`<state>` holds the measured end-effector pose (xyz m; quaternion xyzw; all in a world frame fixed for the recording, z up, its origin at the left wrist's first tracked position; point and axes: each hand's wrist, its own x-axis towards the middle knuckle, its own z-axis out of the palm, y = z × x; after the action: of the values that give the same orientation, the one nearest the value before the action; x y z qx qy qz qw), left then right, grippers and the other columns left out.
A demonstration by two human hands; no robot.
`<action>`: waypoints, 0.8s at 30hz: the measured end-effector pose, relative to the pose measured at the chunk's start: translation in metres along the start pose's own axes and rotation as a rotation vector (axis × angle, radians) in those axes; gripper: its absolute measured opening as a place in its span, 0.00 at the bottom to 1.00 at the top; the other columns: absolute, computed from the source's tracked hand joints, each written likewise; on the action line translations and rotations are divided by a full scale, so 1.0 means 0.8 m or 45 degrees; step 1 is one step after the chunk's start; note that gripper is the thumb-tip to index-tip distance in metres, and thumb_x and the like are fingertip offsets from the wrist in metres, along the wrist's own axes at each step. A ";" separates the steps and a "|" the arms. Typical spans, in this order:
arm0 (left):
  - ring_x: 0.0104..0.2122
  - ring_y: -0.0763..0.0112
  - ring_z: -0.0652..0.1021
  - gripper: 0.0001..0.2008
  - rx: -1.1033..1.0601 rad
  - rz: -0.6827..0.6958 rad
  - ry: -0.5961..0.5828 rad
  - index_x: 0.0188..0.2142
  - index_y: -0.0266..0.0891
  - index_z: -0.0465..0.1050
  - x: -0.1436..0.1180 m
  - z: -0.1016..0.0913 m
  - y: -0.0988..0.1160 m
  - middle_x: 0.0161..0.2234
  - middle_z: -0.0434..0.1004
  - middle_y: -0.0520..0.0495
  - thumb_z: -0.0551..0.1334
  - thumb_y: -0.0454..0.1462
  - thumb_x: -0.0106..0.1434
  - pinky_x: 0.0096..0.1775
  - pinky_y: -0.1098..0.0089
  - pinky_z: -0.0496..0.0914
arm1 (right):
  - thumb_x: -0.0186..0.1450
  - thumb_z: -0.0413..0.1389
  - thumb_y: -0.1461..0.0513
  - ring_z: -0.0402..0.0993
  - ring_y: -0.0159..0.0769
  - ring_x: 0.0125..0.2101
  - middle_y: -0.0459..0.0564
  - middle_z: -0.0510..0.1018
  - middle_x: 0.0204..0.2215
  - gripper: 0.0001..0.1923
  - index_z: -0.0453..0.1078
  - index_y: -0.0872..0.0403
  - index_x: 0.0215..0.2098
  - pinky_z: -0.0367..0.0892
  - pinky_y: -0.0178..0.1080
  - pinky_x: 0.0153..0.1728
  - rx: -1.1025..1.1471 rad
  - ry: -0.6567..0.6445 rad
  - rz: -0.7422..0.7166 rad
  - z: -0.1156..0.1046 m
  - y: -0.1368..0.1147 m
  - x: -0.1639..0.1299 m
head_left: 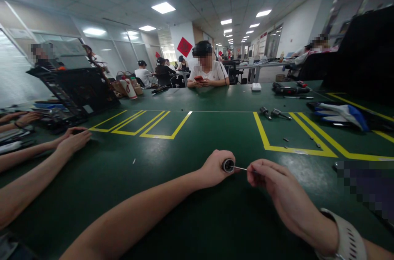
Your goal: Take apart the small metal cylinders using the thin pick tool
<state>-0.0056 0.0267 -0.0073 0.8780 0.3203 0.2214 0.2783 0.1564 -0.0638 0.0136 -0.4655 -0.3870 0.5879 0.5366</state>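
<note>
My left hand (215, 167) is closed around a short black screwdriver handle (228, 165), its round end facing right. A thin metal bit (239, 167) sticks out of that end. My right hand (271, 180) pinches the far tip of the bit between thumb and fingers. A white watch band sits on my right wrist. Both hands hover just above the green table mat (172, 157).
Another person's arms and hands (72, 141) rest on the mat at the left. Two screwdriver handles (272, 113) and small screws (286, 140) lie inside the yellow lines. Gloves (341, 113) lie at the right, an opened laptop (74, 92) at the left, a seated person across.
</note>
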 end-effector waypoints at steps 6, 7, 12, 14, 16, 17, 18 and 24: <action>0.25 0.77 0.67 0.10 -0.087 -0.038 0.022 0.26 0.35 0.65 0.007 -0.011 -0.020 0.24 0.65 0.55 0.64 0.39 0.55 0.28 0.75 0.62 | 0.57 0.58 0.52 0.62 0.33 0.24 0.43 0.68 0.19 0.14 0.68 0.53 0.21 0.59 0.37 0.28 -0.131 0.027 -0.238 0.027 -0.005 0.029; 0.25 0.77 0.67 0.10 -0.080 -0.043 0.041 0.26 0.35 0.64 0.008 -0.014 -0.025 0.24 0.65 0.55 0.64 0.38 0.55 0.28 0.75 0.62 | 0.58 0.58 0.52 0.62 0.32 0.23 0.43 0.67 0.19 0.15 0.68 0.53 0.21 0.59 0.37 0.28 -0.147 0.039 -0.290 0.029 -0.001 0.035; 0.25 0.78 0.66 0.10 -0.004 -0.027 0.090 0.25 0.35 0.64 0.012 -0.024 -0.046 0.24 0.64 0.56 0.64 0.38 0.54 0.28 0.75 0.61 | 0.61 0.55 0.52 0.63 0.34 0.26 0.43 0.68 0.21 0.15 0.69 0.53 0.24 0.59 0.38 0.30 -0.254 -0.039 -0.388 0.026 0.021 0.049; 0.25 0.78 0.66 0.10 0.014 -0.022 0.105 0.25 0.35 0.64 0.013 -0.024 -0.049 0.24 0.64 0.56 0.64 0.38 0.54 0.28 0.75 0.60 | 0.62 0.53 0.53 0.64 0.34 0.27 0.43 0.68 0.22 0.14 0.69 0.53 0.24 0.59 0.38 0.31 -0.261 -0.011 -0.396 0.021 0.025 0.048; 0.25 0.78 0.66 0.11 0.017 -0.005 0.106 0.25 0.36 0.63 0.014 -0.022 -0.049 0.24 0.64 0.56 0.64 0.39 0.54 0.28 0.75 0.60 | 0.63 0.52 0.54 0.64 0.34 0.27 0.43 0.68 0.22 0.13 0.68 0.52 0.24 0.58 0.38 0.31 -0.270 0.045 -0.406 0.018 0.026 0.045; 0.24 0.78 0.66 0.11 0.024 0.004 0.105 0.24 0.36 0.63 0.014 -0.021 -0.048 0.23 0.63 0.57 0.64 0.39 0.54 0.28 0.75 0.60 | 0.63 0.52 0.55 0.64 0.35 0.27 0.44 0.68 0.22 0.13 0.68 0.52 0.24 0.58 0.38 0.31 -0.291 0.066 -0.411 0.018 0.025 0.043; 0.24 0.78 0.66 0.11 0.040 0.012 0.106 0.24 0.36 0.63 0.014 -0.020 -0.047 0.23 0.63 0.57 0.64 0.39 0.54 0.29 0.74 0.60 | 0.62 0.52 0.55 0.63 0.35 0.27 0.44 0.68 0.21 0.13 0.68 0.53 0.23 0.58 0.38 0.31 -0.324 0.084 -0.417 0.018 0.024 0.042; 0.26 0.77 0.67 0.10 0.175 -0.004 0.108 0.25 0.36 0.64 0.013 -0.021 -0.043 0.24 0.65 0.56 0.64 0.38 0.53 0.33 0.72 0.61 | 0.62 0.53 0.55 0.63 0.35 0.26 0.44 0.68 0.20 0.14 0.68 0.53 0.22 0.57 0.38 0.30 -0.354 0.041 -0.384 0.022 0.023 0.041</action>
<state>-0.0231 0.0615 -0.0144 0.8844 0.3476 0.2353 0.2039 0.1351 -0.0332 -0.0035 -0.4813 -0.5211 0.4343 0.5551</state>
